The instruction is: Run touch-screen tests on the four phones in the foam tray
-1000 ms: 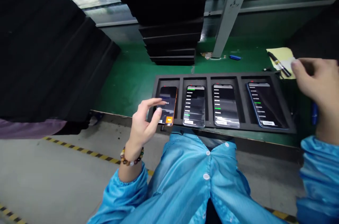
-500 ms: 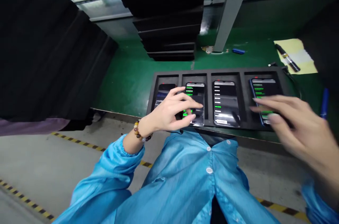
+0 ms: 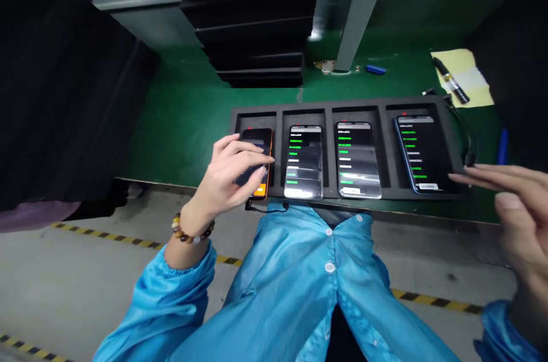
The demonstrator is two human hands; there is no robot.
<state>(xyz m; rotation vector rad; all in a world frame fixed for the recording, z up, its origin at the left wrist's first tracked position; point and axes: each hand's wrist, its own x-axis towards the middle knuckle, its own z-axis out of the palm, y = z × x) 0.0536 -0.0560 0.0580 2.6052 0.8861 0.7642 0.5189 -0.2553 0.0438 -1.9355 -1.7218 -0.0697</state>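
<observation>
A black foam tray (image 3: 329,116) lies on the green bench with several lit phones in its slots. My left hand (image 3: 226,176) hovers over the leftmost, orange-edged phone (image 3: 259,162), fingers apart and a fingertip on its screen, holding nothing. The second phone (image 3: 305,159) and third phone (image 3: 357,157) show lists with green lines. My right hand (image 3: 509,208) is at the tray's right end, fingers stretched out flat beside the rightmost phone (image 3: 417,153), holding nothing. A bead bracelet sits on my left wrist.
A stack of black trays (image 3: 257,36) stands behind the foam tray. A grey post (image 3: 353,8) rises at the back. A yellow paper with a black marker (image 3: 449,79) lies at the right. A blue pen (image 3: 502,145) lies near the right edge, and a cable (image 3: 268,209) hangs at the bench's front.
My left hand has moved back from the second phone to the leftmost phone. My right hand has drawn away to the right, off the rightmost phone.
</observation>
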